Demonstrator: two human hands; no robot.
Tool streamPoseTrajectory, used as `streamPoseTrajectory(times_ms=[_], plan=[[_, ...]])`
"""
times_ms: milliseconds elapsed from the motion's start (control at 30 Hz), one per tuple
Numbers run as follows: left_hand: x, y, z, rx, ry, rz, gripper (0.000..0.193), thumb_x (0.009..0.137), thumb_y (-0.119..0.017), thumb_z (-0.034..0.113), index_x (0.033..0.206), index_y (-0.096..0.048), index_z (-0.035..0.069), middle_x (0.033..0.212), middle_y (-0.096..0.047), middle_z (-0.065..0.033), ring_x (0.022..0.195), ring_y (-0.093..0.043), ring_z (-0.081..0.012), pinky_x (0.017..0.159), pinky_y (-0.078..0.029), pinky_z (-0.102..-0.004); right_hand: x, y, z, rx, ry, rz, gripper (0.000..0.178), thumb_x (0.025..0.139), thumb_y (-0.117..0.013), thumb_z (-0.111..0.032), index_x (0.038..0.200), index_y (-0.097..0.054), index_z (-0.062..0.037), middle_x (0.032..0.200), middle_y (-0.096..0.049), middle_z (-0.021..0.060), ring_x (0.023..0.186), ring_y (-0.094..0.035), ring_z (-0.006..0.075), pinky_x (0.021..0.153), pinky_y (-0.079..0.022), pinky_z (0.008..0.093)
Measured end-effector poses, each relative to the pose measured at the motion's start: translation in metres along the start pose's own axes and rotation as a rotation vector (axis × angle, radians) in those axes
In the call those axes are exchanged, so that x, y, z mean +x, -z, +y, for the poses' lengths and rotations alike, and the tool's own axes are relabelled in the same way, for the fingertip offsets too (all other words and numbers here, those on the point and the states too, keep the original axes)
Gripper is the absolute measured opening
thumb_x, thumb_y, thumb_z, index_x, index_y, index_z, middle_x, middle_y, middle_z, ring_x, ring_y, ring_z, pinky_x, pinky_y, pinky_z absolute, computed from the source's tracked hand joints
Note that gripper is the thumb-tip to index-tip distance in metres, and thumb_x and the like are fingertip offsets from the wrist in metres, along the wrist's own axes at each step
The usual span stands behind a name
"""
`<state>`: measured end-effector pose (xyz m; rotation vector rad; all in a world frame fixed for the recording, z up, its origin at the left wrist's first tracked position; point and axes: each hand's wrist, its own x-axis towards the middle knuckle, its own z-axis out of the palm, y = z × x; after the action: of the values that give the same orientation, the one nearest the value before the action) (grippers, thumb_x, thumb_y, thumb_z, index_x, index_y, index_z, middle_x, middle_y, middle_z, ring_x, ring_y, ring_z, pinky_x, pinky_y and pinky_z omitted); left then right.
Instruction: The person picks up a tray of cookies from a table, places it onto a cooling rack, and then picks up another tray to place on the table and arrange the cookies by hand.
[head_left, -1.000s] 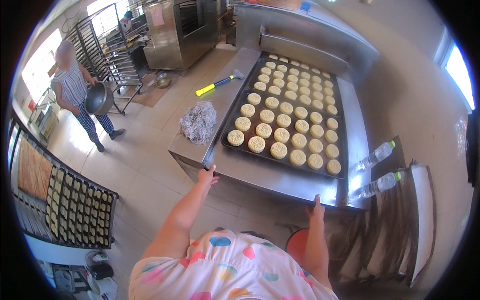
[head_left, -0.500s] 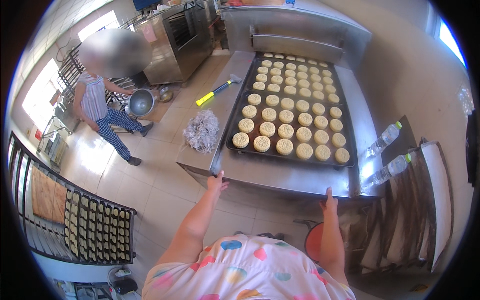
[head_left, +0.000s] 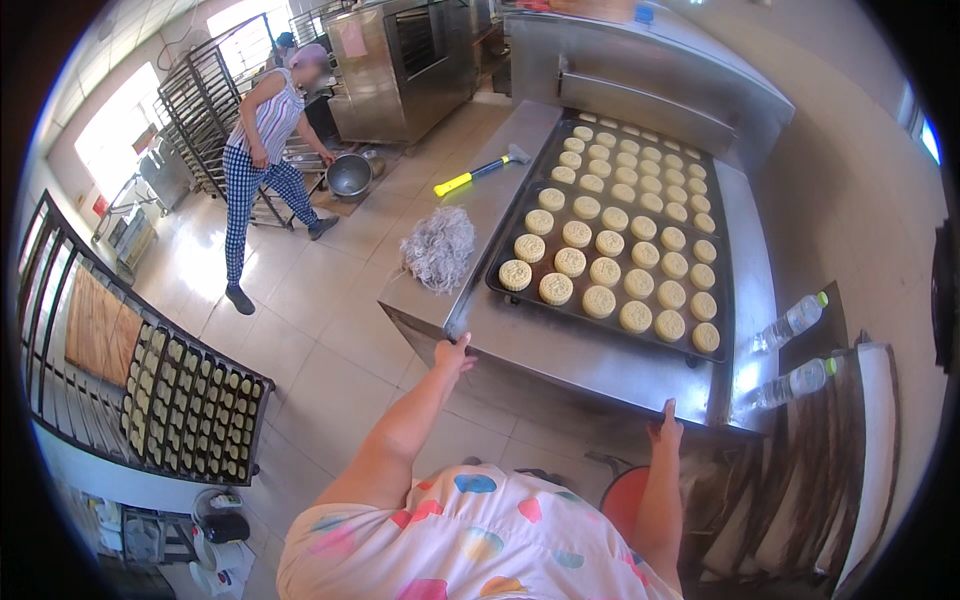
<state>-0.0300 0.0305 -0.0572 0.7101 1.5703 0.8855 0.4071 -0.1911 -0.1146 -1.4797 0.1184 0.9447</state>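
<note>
My left hand point(head_left: 455, 357) grips the front edge of a stainless steel table point(head_left: 580, 352) near its left corner, thumb on top. Farther right, my right hand point(head_left: 667, 424) grips the same edge, its thumb pointing up; the fingers under the edge are partly hidden. Beyond my hands, two dark baking trays lie end to end on the table. The near tray point(head_left: 541, 301) and the far tray point(head_left: 548, 176) carry rows of round, pale, stamped pastries point(head_left: 604, 271). Neither hand touches the trays.
A grey string mop head point(head_left: 439, 249) and a yellow-handled scraper point(head_left: 482, 171) lie left of the trays. Two water bottles point(head_left: 793, 322) stand at the right edge. A rack with a pastry tray point(head_left: 190, 400) is at left. Beyond, a person point(head_left: 265, 130) holds a metal bowl point(head_left: 349, 176).
The whole view has shifted, so table and trays sit farther right and lower. My hands stay on the table edge. The other person leans forward more, with the bowl still in hand.
</note>
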Motion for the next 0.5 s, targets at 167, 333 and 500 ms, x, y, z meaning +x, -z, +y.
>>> streamPoseTrajectory(times_ms=[167, 333, 500], plan=[[0.000, 0.003, -0.003, -0.008, -0.009, 0.024, 0.050, 0.084, -0.065, 0.034, 0.111, -0.048, -0.004, 0.104, -0.059, -0.0186, 0.075, -0.067, -0.0307, 0.058, -0.055, -0.0367, -0.002, -0.005, 0.002, -0.026, -0.004, 0.051, 0.049, 0.075, -0.070, -0.052, 0.086, -0.057, -0.0066, 0.076, -0.054, 0.0059, 0.061, -0.053, 0.0204, 0.053, -0.046, 0.0330], [-0.004, -0.001, 0.000, -0.024, 0.001, 0.032, 0.049, 0.084, -0.066, 0.033, 0.110, -0.047, -0.004, 0.101, -0.059, -0.0184, 0.075, -0.067, -0.0313, 0.057, -0.055, -0.0376, -0.004, 0.000, 0.001, -0.024, -0.001, 0.015, 0.048, 0.075, -0.070, -0.052, 0.086, -0.057, -0.0074, 0.076, -0.054, 0.0048, 0.062, -0.054, 0.0190, 0.053, -0.046, 0.0318], [-0.004, 0.003, -0.001, -0.020, 0.001, 0.036, 0.048, 0.084, -0.066, 0.034, 0.108, -0.047, -0.003, 0.098, -0.060, -0.0189, 0.078, -0.067, -0.0326, 0.060, -0.056, -0.0397, -0.012, -0.007, -0.001, -0.016, 0.014, 0.006, 0.046, 0.076, -0.070, -0.052, 0.083, -0.056, -0.0085, 0.074, -0.052, 0.0030, 0.063, -0.053, 0.0176, 0.054, -0.046, 0.0314]])
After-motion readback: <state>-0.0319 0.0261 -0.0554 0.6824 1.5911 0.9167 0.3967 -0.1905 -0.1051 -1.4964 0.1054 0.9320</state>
